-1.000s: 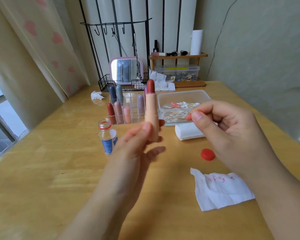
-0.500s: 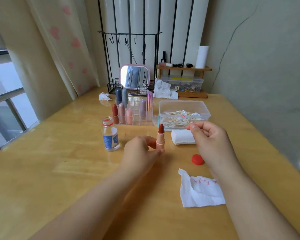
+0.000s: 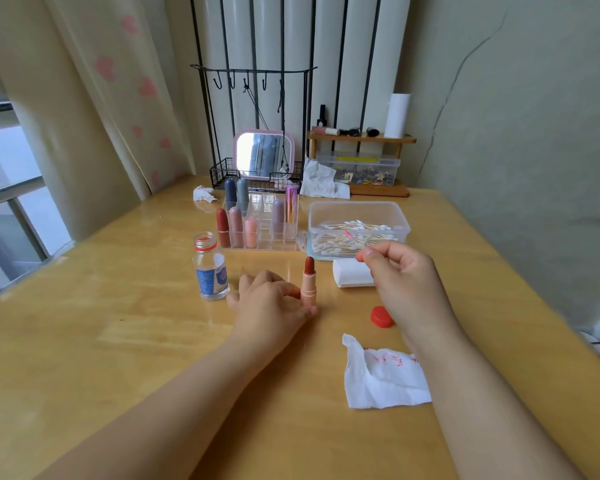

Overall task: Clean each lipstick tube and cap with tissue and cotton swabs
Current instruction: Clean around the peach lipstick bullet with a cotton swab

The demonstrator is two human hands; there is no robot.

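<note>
An uncapped lipstick tube (image 3: 309, 284), peach body with dark red bullet, stands upright on the wooden table (image 3: 118, 341). My left hand (image 3: 269, 308) grips its base with thumb and fingertips. My right hand (image 3: 407, 275) hovers to the right of it with fingers curled, pinching a cotton swab (image 3: 360, 258) of which only a reddish tip shows. A white tissue (image 3: 383, 379) with red smears lies near my right forearm. A clear box of cotton swabs (image 3: 359, 216) sits just behind my right hand.
A clear organizer (image 3: 260, 237) holds several capped lipsticks. An open small glass bottle (image 3: 210, 270) stands left of my left hand; its red cap (image 3: 381, 317) lies right of the lipstick tube. A folded white tissue pack (image 3: 350, 273) sits before the cotton swab box. A mirror (image 3: 264, 154) and wooden shelf (image 3: 361, 140) stand at the back.
My left hand brought the lipstick tube down from in front of the camera and stood it on the table. My right hand moved away with it, still pinched.
</note>
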